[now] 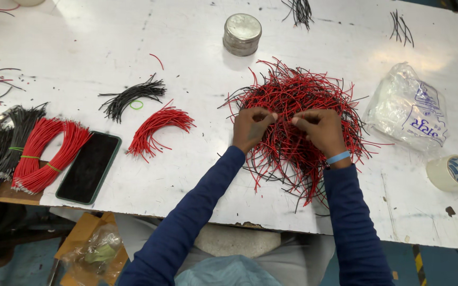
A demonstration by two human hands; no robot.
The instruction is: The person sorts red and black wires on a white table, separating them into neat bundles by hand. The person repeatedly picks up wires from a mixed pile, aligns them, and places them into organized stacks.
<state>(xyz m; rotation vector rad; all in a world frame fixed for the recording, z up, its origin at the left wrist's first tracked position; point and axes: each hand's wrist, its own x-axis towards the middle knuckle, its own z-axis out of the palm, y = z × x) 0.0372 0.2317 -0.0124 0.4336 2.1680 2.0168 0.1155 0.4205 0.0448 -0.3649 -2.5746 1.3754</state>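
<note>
We're looking down on a white table [186,175], and both hands are buried in the big tangled pile of red and black wires [298,95] sitting just right of centre. The left hand [250,128] has its fingers pressed together, pinching strands at the pile's near edge; the right hand [320,130], blue wristband showing, pinches strands too, fingertips almost meeting the left's. Out at nine o'clock from the hands lies a loose red wire bunch [157,130], a black wire bunch [131,98] beyond it, then a dark phone [88,168] and banded red bundles [46,153]. At twelve o'clock stands a round metal tin [242,34]; at three o'clock a crumpled plastic bag [406,108] and a tape roll [453,172].
</note>
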